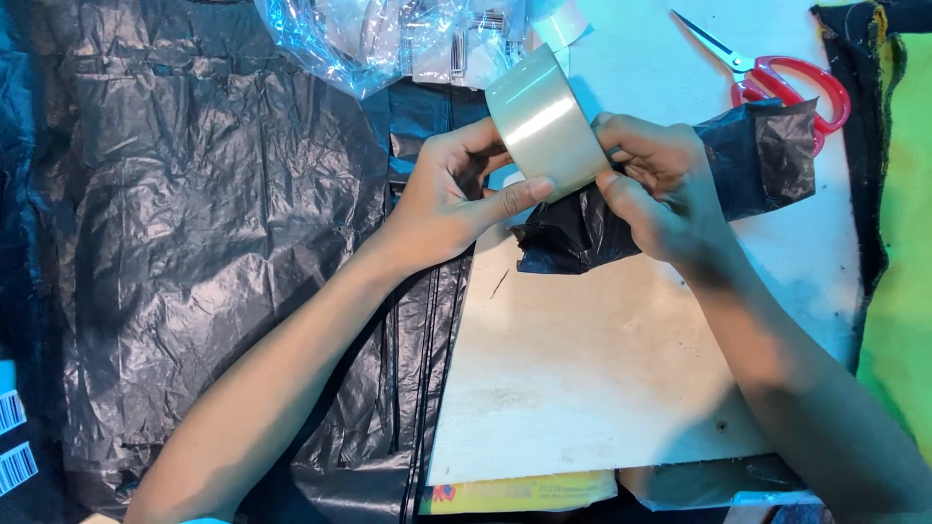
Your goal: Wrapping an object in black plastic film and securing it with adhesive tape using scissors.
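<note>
A roll of clear packing tape (540, 121) is held up between both hands above a pale board (582, 359). My left hand (449, 194) grips the roll's left side, thumb stretched along its lower edge. My right hand (658, 189) holds the right side, fingertips pressed at the rim. Right under the hands lies a small parcel wrapped in black plastic (757, 155), partly hidden by my right hand.
A large crinkled black plastic sheet (214, 243) covers the left half. Red-handled scissors (777, 78) lie at the top right. A clear plastic bag with small packets (388, 39) sits at the top. Green cloth (903, 291) runs along the right edge; barcode labels (15, 442) at the far left.
</note>
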